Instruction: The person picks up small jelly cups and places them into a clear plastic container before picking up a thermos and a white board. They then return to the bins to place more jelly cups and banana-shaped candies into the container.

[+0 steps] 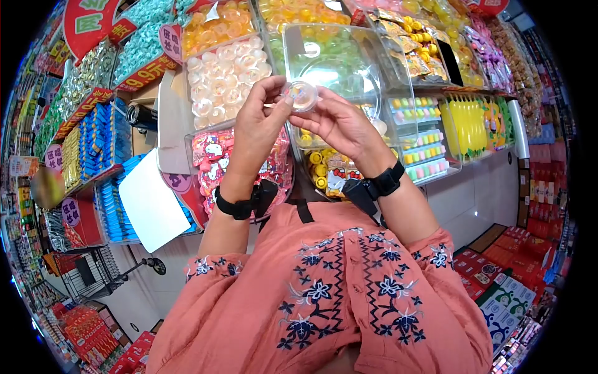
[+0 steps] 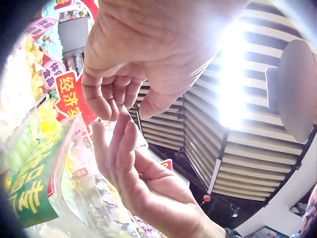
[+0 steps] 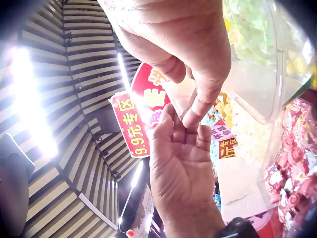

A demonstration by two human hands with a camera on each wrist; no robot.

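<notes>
A small clear round jelly cup (image 1: 301, 97) is held up between both hands, over the candy bins. My left hand (image 1: 265, 121) pinches its left side with thumb and fingertips. At the right rim, the right hand (image 1: 346, 127) grips with its fingertips. In the left wrist view the left hand (image 2: 143, 49) is above and the right hand (image 2: 153, 191) below, fingertips meeting. The right wrist view has the right hand (image 3: 183, 44) over the left hand (image 3: 185, 178); fingers mostly hide the cup there.
Beneath the hands are a bin of pale round jelly cups (image 1: 227, 81), pink cartoon packets (image 1: 215, 156) and a raised clear plastic lid (image 1: 349, 47) over green sweets. Marshmallow-like sweets (image 1: 420, 146) lie to the right. A white sheet (image 1: 154, 202) and a shopping cart (image 1: 90, 274) are at left.
</notes>
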